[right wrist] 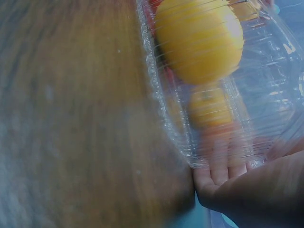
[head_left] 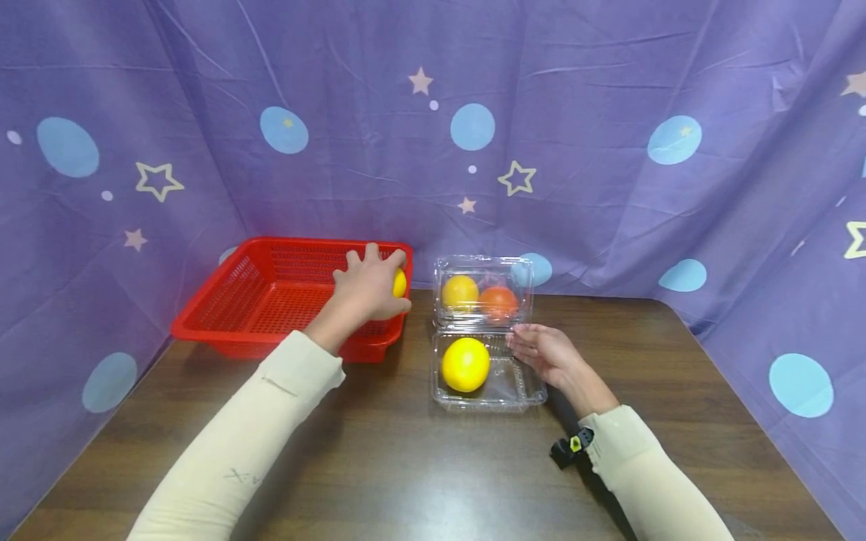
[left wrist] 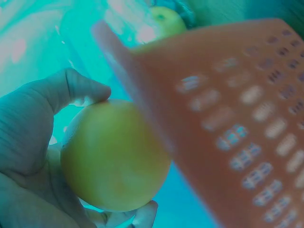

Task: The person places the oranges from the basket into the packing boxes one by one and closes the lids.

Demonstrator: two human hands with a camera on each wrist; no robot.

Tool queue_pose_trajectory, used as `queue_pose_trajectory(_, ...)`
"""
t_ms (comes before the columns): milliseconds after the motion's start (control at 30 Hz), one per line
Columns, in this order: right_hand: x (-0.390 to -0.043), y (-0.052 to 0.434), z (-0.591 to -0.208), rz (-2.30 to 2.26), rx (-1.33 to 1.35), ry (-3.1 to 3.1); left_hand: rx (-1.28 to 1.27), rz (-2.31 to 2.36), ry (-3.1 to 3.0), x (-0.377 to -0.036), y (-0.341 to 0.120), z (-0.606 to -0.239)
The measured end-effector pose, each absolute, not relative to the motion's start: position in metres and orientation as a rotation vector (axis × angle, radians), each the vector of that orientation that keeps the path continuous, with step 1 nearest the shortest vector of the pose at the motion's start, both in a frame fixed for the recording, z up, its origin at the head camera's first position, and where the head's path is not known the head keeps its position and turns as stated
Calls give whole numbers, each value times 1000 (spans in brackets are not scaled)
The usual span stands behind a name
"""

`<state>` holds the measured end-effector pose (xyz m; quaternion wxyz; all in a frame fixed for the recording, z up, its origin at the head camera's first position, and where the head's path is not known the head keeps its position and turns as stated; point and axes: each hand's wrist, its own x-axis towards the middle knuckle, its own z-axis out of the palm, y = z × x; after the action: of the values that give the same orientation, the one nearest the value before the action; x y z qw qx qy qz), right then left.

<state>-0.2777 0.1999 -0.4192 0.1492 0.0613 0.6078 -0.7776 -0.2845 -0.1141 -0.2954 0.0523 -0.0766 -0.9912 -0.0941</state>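
I see a dark wooden table (head_left: 406, 466) enclosed by a purple cloth backdrop (head_left: 582, 98) printed with stars and pale blue dots. Both arms wear cream sleeves. My view shows the left hand (head_left: 368, 289) reaching forward over the near right corner of a red plastic basket (head_left: 271, 297) that sits at the back left of the table. That hand's fingers and thumb curl around a yellow fruit (head_left: 399, 283), held just above the basket's rim; the left wrist view shows the thumb pressed on top of the fruit and the basket's slotted wall right beside it. To the right of the basket lies a clear plastic clamshell box (head_left: 521, 387), open, with its lid standing upright at the back. A second yellow fruit (head_left: 465, 364) rests in the left half of the tray. I also see a yellow shape and an orange shape (head_left: 498, 300) in the lid, though I cannot tell whether they are fruit behind it or reflections. The right hand (head_left: 544, 353) rests at the tray's right edge, fingers loosely extended and touching the plastic, gripping nothing.
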Motion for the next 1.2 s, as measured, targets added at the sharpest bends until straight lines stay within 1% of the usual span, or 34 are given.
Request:
queue_pose_trajectory(300,-276,199,-418,-2237,202,1744,-371,-189,-2985,-272,-81,-288)
queue_pose_trajectory(1200,-278,200,-419,-2230,191,1741,-687,-130,-2956,-242,5,-319)
